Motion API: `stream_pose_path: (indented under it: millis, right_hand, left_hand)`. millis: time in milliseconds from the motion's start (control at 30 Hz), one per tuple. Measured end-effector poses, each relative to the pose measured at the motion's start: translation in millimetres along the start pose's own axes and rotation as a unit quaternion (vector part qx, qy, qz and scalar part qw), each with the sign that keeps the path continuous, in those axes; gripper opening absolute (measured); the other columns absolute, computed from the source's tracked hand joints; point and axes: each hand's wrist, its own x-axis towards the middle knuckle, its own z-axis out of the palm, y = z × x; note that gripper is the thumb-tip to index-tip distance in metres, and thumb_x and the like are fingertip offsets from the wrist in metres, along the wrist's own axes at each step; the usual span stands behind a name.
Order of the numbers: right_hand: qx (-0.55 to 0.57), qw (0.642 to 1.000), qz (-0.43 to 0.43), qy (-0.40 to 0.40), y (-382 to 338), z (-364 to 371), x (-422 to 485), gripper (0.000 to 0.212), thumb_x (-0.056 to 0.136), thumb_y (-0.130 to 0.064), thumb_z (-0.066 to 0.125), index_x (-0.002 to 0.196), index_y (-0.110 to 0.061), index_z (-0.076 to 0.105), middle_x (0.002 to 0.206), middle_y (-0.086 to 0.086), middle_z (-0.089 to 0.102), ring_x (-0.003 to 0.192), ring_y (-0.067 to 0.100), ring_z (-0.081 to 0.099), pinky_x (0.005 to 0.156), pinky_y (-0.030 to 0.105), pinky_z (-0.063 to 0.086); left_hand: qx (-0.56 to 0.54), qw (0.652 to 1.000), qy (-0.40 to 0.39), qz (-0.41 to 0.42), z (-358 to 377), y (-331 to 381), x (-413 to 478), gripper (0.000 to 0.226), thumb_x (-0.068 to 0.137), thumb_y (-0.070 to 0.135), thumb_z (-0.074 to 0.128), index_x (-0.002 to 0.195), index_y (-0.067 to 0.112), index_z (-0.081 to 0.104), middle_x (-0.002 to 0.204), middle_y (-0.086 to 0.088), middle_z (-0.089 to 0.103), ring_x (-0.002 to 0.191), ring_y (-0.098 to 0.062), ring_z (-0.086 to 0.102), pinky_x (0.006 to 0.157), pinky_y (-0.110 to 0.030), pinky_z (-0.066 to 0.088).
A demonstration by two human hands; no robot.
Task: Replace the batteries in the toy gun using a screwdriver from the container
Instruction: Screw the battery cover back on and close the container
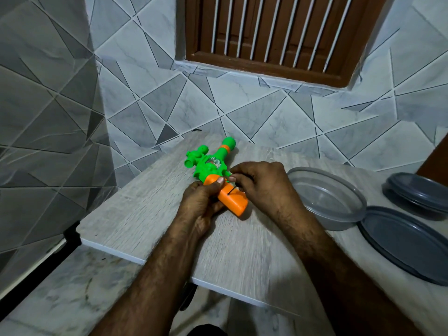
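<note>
Two bare forearms reach in from 6 o'clock and meet over a plastic toy gun (213, 163) lying on its side near the middle of a pale wood-grain board (150, 197). The left hand (201, 204) wraps the gun's blocky orange grip (236, 202) from 8 o'clock, fingers curled beneath it and the thumb pressed flat on top where orange meets green. The right hand (261, 183) arches in from 3 o'clock, knuckles up, and pinches a thin dark screwdriver (232, 191) whose tip sits at a small hole in the grip.

The gun's body is glossy bright green with knobbly moulded lumps; its flared muzzle, ringed by an orange band, points toward 12 o'clock. At 3 o'clock of the hands stands a round, clear container (327, 197), smooth-walled, and a grey round lid (407, 243) lies flat at 4 o'clock just beside it. Grey marbled tiles cut into triangles cover the wall (266, 112).
</note>
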Motion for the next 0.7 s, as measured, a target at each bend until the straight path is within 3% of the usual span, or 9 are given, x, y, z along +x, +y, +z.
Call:
stream_pose_path:
  millis: [100, 167, 267, 400, 500, 533, 633, 700]
  right_hand:
    - [0.057, 0.997, 0.042, 0.041, 2.7, 3.3, -3.1, 0.019, 0.083, -0.040, 0.062, 0.097, -0.027, 0.065, 0.087, 0.009, 0.073, 0.082, 0.033, 0.070, 0.076, 0.045, 0.057]
    - [0.065, 0.995, 0.058, 0.050, 2.0, 6.2, -1.1, 0.021, 0.081, -0.040, 0.068, 0.091, -0.023, 0.059, 0.082, 0.011, 0.070, 0.076, 0.035, 0.070, 0.072, 0.048, 0.058]
    - [0.033, 0.997, 0.063, 0.026, -3.3, 7.7, 3.1, 0.028, 0.083, -0.045, 0.066, 0.087, -0.018, 0.069, 0.083, 0.010, 0.073, 0.080, 0.032, 0.070, 0.077, 0.043, 0.055]
    - [0.108, 0.991, 0.074, -0.014, -3.5, 4.8, 4.1, 0.034, 0.076, -0.039, 0.056, 0.102, -0.021, 0.071, 0.094, 0.009, 0.076, 0.089, 0.029, 0.072, 0.084, 0.046, 0.057]
    - [0.126, 0.987, 0.089, -0.033, 0.5, 1.1, 5.4, 0.018, 0.079, -0.028, 0.061, 0.094, -0.024, 0.070, 0.087, 0.007, 0.075, 0.082, 0.026, 0.073, 0.080, 0.047, 0.059]
    - [0.119, 0.989, 0.090, -0.026, 0.9, 1.3, 5.6, 0.014, 0.080, -0.032, 0.061, 0.089, -0.024, 0.068, 0.082, 0.007, 0.074, 0.078, 0.026, 0.073, 0.078, 0.047, 0.059]
    - [0.045, 0.997, 0.068, -0.006, -2.4, -0.3, 5.1, 0.030, 0.080, -0.054, 0.062, 0.078, -0.024, 0.062, 0.077, 0.005, 0.073, 0.075, 0.028, 0.071, 0.075, 0.041, 0.057]
    - [0.006, 0.998, 0.057, 0.005, -3.9, -1.1, 5.1, 0.031, 0.083, -0.055, 0.064, 0.080, -0.024, 0.063, 0.079, 0.005, 0.073, 0.078, 0.028, 0.069, 0.077, 0.038, 0.054]
  left_hand:
    - [0.007, 1.000, 0.004, 0.004, -0.5, -0.9, 1.4, 0.020, 0.090, 0.001, 0.063, 0.109, 0.001, 0.058, 0.093, -0.013, 0.071, 0.070, -0.018, 0.072, 0.057, -0.036, 0.060]
    - [0.012, 1.000, 0.004, 0.004, -1.4, -1.1, 1.9, 0.023, 0.090, 0.000, 0.063, 0.112, 0.000, 0.058, 0.089, -0.011, 0.072, 0.070, -0.019, 0.073, 0.057, -0.036, 0.060]
    - [0.012, 1.000, 0.007, 0.001, -2.2, -1.4, 3.0, 0.025, 0.090, -0.001, 0.062, 0.115, -0.001, 0.057, 0.087, -0.013, 0.070, 0.065, -0.018, 0.073, 0.055, -0.034, 0.059]
    - [0.007, 1.000, 0.008, 0.001, -2.5, -1.1, 5.3, 0.022, 0.089, 0.001, 0.064, 0.110, 0.002, 0.057, 0.090, -0.015, 0.067, 0.069, -0.019, 0.070, 0.057, -0.035, 0.060]
    - [0.014, 1.000, 0.004, 0.000, -3.0, -2.1, 6.1, 0.018, 0.090, 0.002, 0.064, 0.106, 0.003, 0.058, 0.091, -0.015, 0.067, 0.073, -0.021, 0.069, 0.059, -0.037, 0.061]
    - [0.019, 1.000, 0.001, 0.001, -3.3, -2.5, 5.9, 0.018, 0.090, 0.002, 0.064, 0.107, 0.003, 0.059, 0.091, -0.015, 0.068, 0.073, -0.021, 0.069, 0.059, -0.036, 0.060]
    - [0.026, 1.000, -0.002, 0.007, -3.8, -3.4, 5.0, 0.020, 0.090, 0.002, 0.064, 0.110, 0.003, 0.060, 0.093, -0.016, 0.069, 0.073, -0.021, 0.072, 0.059, -0.036, 0.060]
    - [0.028, 1.000, 0.000, 0.009, -3.9, -3.1, 4.6, 0.027, 0.089, 0.003, 0.065, 0.116, 0.002, 0.060, 0.097, -0.017, 0.069, 0.077, -0.022, 0.072, 0.060, -0.037, 0.060]
